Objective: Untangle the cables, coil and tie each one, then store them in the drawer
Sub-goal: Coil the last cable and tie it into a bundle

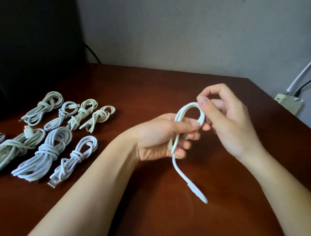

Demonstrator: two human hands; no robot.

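Above the middle of the brown table (152, 85), my left hand (161, 136) grips a white cable (183, 112) folded into a loop, thumb pressed on the strands. The loop's top sticks up out of my fist. My right hand (228, 118) pinches the top right of that loop between thumb and fingers. One free end with a white plug (198, 192) hangs down below my left hand, over the table. Several coiled and tied white cables (46, 148) lie in two rows at the table's left.
A dark screen or panel (28, 48) stands at the back left. At the far right, beyond the table edge, a power strip (288, 103) sits with white and black wires running up the wall.
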